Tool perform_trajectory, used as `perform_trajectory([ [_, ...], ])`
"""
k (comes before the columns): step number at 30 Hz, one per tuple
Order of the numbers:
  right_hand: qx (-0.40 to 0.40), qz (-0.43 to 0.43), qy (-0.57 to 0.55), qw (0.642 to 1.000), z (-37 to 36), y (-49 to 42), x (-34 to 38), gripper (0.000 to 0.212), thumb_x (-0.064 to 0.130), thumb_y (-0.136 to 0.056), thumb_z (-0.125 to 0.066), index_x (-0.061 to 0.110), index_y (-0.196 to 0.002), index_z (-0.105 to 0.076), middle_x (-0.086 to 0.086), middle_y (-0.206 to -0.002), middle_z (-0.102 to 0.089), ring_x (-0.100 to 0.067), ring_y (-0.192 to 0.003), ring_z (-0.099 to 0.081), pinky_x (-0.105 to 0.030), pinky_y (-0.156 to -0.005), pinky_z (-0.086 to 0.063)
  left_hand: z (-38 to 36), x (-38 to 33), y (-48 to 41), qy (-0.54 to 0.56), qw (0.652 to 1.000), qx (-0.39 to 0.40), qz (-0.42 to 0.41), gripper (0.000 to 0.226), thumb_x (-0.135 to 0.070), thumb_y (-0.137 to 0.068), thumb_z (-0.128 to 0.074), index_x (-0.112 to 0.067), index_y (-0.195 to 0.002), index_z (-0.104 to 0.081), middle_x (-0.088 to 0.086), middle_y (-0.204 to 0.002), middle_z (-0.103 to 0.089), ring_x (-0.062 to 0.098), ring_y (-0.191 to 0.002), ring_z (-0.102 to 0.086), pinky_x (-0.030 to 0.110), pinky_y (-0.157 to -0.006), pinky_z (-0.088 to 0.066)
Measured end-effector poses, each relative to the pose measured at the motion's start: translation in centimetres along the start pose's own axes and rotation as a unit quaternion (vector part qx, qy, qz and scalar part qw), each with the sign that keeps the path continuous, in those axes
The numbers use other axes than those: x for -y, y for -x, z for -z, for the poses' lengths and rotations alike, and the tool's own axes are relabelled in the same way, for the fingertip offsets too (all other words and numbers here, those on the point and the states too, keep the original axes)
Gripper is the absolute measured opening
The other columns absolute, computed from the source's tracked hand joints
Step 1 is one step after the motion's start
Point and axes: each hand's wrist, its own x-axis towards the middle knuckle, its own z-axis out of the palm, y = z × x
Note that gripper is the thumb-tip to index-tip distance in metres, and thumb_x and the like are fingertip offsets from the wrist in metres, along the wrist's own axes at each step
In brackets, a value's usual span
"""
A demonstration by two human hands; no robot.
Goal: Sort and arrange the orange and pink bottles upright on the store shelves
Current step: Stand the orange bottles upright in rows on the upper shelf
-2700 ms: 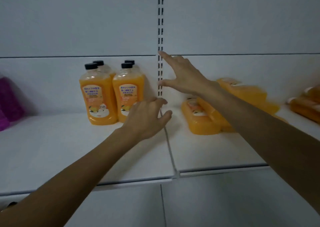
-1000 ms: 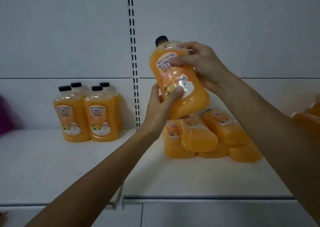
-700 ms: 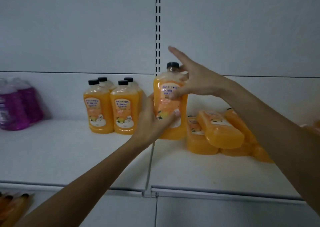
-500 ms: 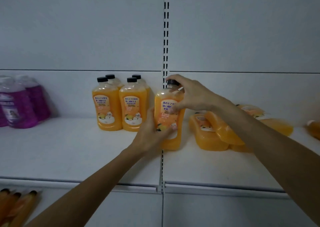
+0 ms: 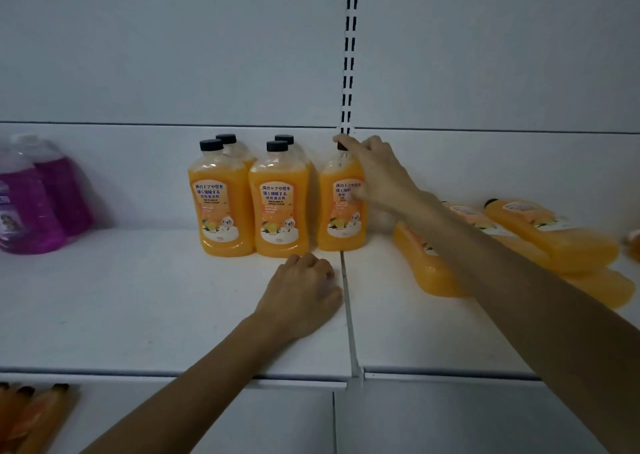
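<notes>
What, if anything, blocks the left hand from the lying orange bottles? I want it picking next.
The right forearm crosses over the lying orange bottles; nothing else visible stands between them and the left hand.

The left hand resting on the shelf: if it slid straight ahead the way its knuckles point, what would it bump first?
Probably the front middle orange bottle, which stands upright just beyond the left hand. Only a short strip of bare shelf separates them, though depth is uncertain.

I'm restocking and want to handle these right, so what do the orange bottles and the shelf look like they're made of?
Orange bottles: apparently clear, glossy plastic, since orange liquid shows through below a colourless neck; black caps, probably plastic. Shelf: smooth matte white, likely painted metal, though the look leaves that open.
</notes>
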Motion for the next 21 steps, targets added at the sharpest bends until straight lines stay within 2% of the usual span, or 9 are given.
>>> perform_trajectory([
  [4, -0.013, -0.011, 0.053, 0.998, -0.8, -1.5, -0.2, 0.088, 0.015, -0.074, -0.076, 0.033, -0.145, -0.027, -0.009, -0.123, -0.04, -0.025, -0.118, -0.037, -0.032, -0.075, -0.038, 0.1, 0.1, 0.0, 0.006, 1.0, 0.013, -0.002, 0.04, -0.037, -0.094, -0.043, -0.017, -0.128, -0.051, 0.001, -0.127, -0.052, 0.016, -0.115, -0.043, 0.027, -0.094, -0.037],
  [12, -0.033, -0.03, 0.089, 0.995, -2.1, -2.5, -0.1, 0.091, 0.011, -0.076, -0.075, 0.028, -0.147, -0.022, -0.013, -0.127, -0.038, -0.029, -0.121, -0.035, -0.031, -0.072, -0.037, 0.1, 0.2, -0.2, 0.004, 1.0, 0.018, -0.002, 0.041, -0.039, -0.094, -0.043, -0.019, -0.129, -0.048, 0.0, -0.128, -0.05, 0.016, -0.115, -0.041, 0.027, -0.095, -0.036],
  [15, -0.015, -0.019, 0.078, 0.997, -1.9, -2.1, -0.3, 0.098, 0.012, -0.077, -0.074, 0.028, -0.151, -0.012, -0.012, -0.125, -0.038, -0.027, -0.117, -0.037, -0.031, -0.078, -0.039, 0.2, 0.1, -0.2, -0.002, 1.0, 0.023, -0.001, 0.042, -0.039, -0.094, -0.043, -0.019, -0.13, -0.047, 0.001, -0.129, -0.05, 0.017, -0.116, -0.041, 0.028, -0.095, -0.036],
  [18, 0.027, -0.016, -0.002, 1.0, -0.4, -1.2, -1.1, 0.101, 0.015, -0.079, -0.073, 0.031, -0.152, -0.006, -0.01, -0.123, -0.038, -0.021, -0.107, -0.042, -0.029, -0.084, -0.041, 0.4, -0.2, -0.2, -0.006, 1.0, 0.023, -0.003, 0.045, -0.04, -0.093, -0.046, -0.02, -0.134, -0.044, 0.0, -0.134, -0.047, 0.017, -0.121, -0.041, 0.029, -0.099, -0.036],
  [19, 0.035, -0.013, -0.018, 0.999, 0.4, -0.8, -1.5, 0.099, 0.018, -0.079, -0.073, 0.031, -0.151, -0.006, -0.011, -0.126, -0.038, -0.021, -0.108, -0.043, -0.026, -0.085, -0.039, 0.6, -0.4, -0.4, -0.012, 1.0, 0.02, -0.01, 0.047, -0.041, -0.093, -0.046, -0.02, -0.135, -0.042, 0.0, -0.137, -0.045, 0.017, -0.123, -0.04, 0.03, -0.101, -0.035],
  [21, 0.044, 0.0, -0.004, 0.999, 2.1, 0.0, -2.5, 0.094, 0.025, -0.081, -0.072, 0.029, -0.151, -0.01, -0.013, -0.136, -0.038, -0.025, -0.122, -0.04, -0.026, -0.091, -0.033, 1.0, -1.3, -0.9, -0.007, 1.0, 0.011, -0.025, 0.051, -0.044, -0.094, -0.045, -0.022, -0.139, -0.037, -0.002, -0.142, -0.041, 0.017, -0.128, -0.037, 0.031, -0.105, -0.032],
])
